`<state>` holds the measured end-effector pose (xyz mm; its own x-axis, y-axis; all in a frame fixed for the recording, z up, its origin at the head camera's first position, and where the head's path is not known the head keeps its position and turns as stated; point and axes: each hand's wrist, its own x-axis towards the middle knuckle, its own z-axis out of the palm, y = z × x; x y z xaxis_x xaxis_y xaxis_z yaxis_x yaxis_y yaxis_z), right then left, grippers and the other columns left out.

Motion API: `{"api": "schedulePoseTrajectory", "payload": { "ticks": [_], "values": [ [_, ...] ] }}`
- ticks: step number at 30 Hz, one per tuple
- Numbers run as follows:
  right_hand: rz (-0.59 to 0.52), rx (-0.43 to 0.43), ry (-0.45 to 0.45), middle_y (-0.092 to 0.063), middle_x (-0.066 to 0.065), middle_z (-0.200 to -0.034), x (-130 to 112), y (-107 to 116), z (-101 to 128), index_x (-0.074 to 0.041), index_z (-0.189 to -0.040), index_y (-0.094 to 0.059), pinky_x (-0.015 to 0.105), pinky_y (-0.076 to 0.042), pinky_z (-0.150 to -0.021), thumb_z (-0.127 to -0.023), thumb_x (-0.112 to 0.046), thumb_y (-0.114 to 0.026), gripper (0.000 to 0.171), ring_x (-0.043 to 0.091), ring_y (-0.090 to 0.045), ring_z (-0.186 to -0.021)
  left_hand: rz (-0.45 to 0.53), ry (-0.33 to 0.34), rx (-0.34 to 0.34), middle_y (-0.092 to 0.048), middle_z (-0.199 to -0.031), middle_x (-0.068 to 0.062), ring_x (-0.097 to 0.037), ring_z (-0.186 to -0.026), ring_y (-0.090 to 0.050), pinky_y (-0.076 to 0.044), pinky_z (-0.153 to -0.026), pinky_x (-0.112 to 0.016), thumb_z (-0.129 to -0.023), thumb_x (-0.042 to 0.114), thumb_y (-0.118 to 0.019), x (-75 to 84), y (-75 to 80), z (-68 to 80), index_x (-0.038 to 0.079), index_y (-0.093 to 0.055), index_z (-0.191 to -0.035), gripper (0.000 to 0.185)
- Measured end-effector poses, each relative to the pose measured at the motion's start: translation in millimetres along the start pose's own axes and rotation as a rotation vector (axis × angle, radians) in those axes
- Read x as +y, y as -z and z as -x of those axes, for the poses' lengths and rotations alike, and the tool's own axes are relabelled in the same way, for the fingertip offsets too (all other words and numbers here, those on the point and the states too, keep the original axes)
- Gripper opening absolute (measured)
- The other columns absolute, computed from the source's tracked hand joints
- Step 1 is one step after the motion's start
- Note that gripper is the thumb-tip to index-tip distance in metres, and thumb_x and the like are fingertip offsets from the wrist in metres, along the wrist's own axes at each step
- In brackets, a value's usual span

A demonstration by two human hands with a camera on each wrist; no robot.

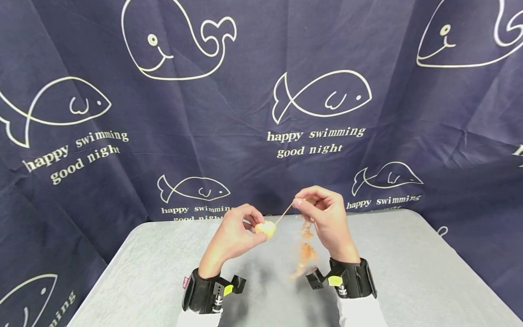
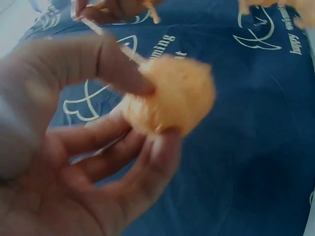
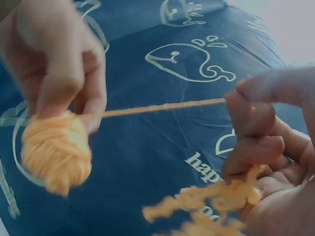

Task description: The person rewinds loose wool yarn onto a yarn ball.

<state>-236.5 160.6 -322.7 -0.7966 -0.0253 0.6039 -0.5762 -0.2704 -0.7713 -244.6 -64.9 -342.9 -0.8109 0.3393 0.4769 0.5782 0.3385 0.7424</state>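
A small yellow-orange ball of yarn (image 1: 266,229) is pinched between the thumb and fingers of my left hand (image 1: 234,234). In the left wrist view the ball of yarn (image 2: 172,93) looks roundish, with fingertips on two sides. From it a taut yarn strand (image 3: 162,107) runs across to my right hand (image 1: 327,218), whose thumb and index finger pinch it. Loose crinkled yarn (image 3: 211,196) hangs below the right hand's fingers. Both hands are raised over the far part of the table, the right a little higher.
The grey table (image 1: 163,263) stretches beneath both hands. Behind it hangs a dark blue curtain (image 1: 245,136) printed with white fish, whales and lettering. Black wrist straps with small cameras sit on both wrists.
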Motion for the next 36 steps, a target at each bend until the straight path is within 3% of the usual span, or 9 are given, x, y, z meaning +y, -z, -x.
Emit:
{"api": "schedulePoseTrajectory", "payload": {
  "ticks": [4,7,9,13,18,22,27,30,36],
  "values": [
    [-0.131,0.082,-0.045,-0.068,0.003,-0.073,7,0,-3,-0.006,-0.087,-0.073,0.028,-0.018,-0.048,-0.087,0.014,-0.065,0.022,0.011,-0.041,-0.05,0.227,-0.1,-0.217,-0.065,-0.089,-0.008,-0.016,-0.081,-0.063,-0.061,-0.073,-0.033,-0.07,-0.012,-0.069,0.4,6.0,0.8,0.005,-0.067,-0.087,0.024],
    [-0.08,0.094,-0.097,-0.068,0.002,-0.073,15,0,-4,-0.005,-0.087,-0.074,0.025,-0.02,-0.047,-0.087,0.012,-0.068,0.018,0.01,-0.042,-0.051,0.48,-0.211,-0.321,-0.062,-0.094,-0.013,-0.017,-0.088,-0.061,-0.061,-0.08,-0.036,-0.073,-0.017,-0.067,1.0,8.7,-0.1,-0.002,-0.065,-0.092,0.024],
    [-0.002,0.066,-0.139,-0.069,0.001,-0.074,19,0,-3,-0.001,-0.089,-0.074,0.02,-0.028,-0.047,-0.087,0.008,-0.071,0.01,0.009,-0.045,-0.053,0.64,-0.253,-0.328,-0.061,-0.097,-0.012,-0.017,-0.092,-0.06,-0.06,-0.084,-0.035,-0.077,-0.016,-0.068,2.2,10.0,-0.9,-0.003,-0.065,-0.095,0.022],
    [0.134,-0.051,-0.188,-0.07,-0.001,-0.077,23,-1,-3,0.009,-0.095,-0.07,0.018,-0.042,-0.051,-0.087,0.002,-0.075,0.011,0.007,-0.05,-0.056,0.851,-0.248,-0.204,-0.065,-0.104,-0.005,-0.015,-0.095,-0.062,-0.056,-0.085,-0.026,-0.081,-0.012,-0.066,3.7,11.1,-2.9,0.004,-0.069,-0.099,0.025],
    [0.227,-0.167,-0.194,-0.07,-0.001,-0.076,24,-6,-1,0.005,-0.094,-0.072,0.019,-0.042,-0.05,-0.087,-0.001,-0.076,0.01,0.008,-0.049,-0.054,1.019,-0.068,0.007,-0.069,-0.106,-0.005,-0.015,-0.096,-0.067,-0.057,-0.083,-0.024,-0.08,-0.015,-0.052,4.9,11.1,-4.7,0.009,-0.07,-0.098,0.035],
    [0.261,-0.218,-0.178,-0.069,0.001,-0.076,24,-10,0,0.002,-0.092,-0.073,0.02,-0.043,-0.048,-0.087,0.0,-0.076,0.007,0.01,-0.05,-0.053,1.103,0.076,0.15,-0.068,-0.102,-0.006,-0.017,-0.093,-0.067,-0.059,-0.083,-0.03,-0.084,-0.013,-0.048,7.1,9.7,-6.3,0.008,-0.066,-0.1,0.031],
    [0.283,-0.248,-0.159,-0.067,0.003,-0.073,22,-15,0,0.002,-0.092,-0.073,0.02,-0.043,-0.046,-0.087,0.001,-0.075,0.006,0.009,-0.05,-0.052,1.149,0.161,0.217,-0.064,-0.114,-0.011,-0.021,-0.091,-0.069,-0.061,-0.084,-0.041,-0.091,-0.009,-0.046,10.8,7.5,-8.0,0.01,-0.055,-0.109,0.028],
    [0.312,-0.25,-0.149,-0.066,0.004,-0.072,22,-18,0,0.001,-0.092,-0.074,0.021,-0.042,-0.045,-0.088,-0.001,-0.076,0.005,0.009,-0.05,-0.051,1.152,0.19,0.253,-0.064,-0.117,-0.013,-0.022,-0.093,-0.069,-0.061,-0.086,-0.041,-0.092,-0.01,-0.046,12.2,6.3,-8.7,0.009,-0.058,-0.108,0.028],
    [0.412,-0.242,-0.125,-0.062,0.002,-0.066,23,-21,2,-0.004,-0.09,-0.075,0.021,-0.039,-0.045,-0.087,-0.003,-0.078,0.004,0.009,-0.048,-0.05,1.136,0.19,0.29,-0.067,-0.116,-0.013,-0.022,-0.1,-0.068,-0.058,-0.092,-0.037,-0.092,-0.012,-0.052,10.8,1.4,-8.0,0.01,-0.065,-0.106,0.029]
  ]
}}
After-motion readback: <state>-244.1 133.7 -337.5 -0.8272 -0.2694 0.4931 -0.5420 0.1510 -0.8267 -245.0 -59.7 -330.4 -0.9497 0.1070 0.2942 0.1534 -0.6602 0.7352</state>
